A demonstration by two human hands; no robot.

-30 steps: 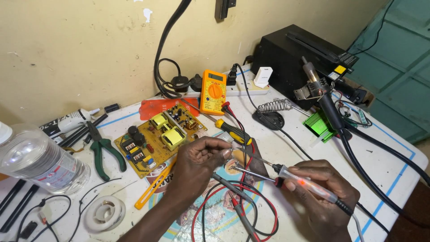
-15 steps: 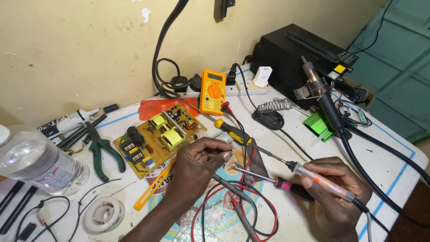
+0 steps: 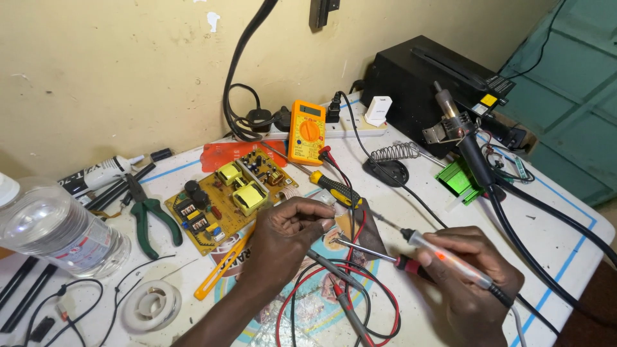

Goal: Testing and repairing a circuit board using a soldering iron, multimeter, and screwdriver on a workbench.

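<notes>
The left hand [image 3: 289, 234] pinches a small part [image 3: 329, 218] steady above the mat [image 3: 360, 241] while the right hand [image 3: 472, 279] grips 2 tools, a soldering iron [image 3: 443, 257] and a red-handled probe [image 3: 376, 256], aimed at it.

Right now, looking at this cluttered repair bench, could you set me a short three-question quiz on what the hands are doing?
1. True or false: the right hand holds two slim tools at once.
2. Which lies just left of the yellow circuit board? A) green-handled pliers B) orange multimeter C) green heat sink
3. What does the left hand pinch at its fingertips?

Key
1. True: a soldering iron with a clear handle and a red-handled probe.
2. A.
3. A small pale part, too small to identify, held over the work mat.
</notes>
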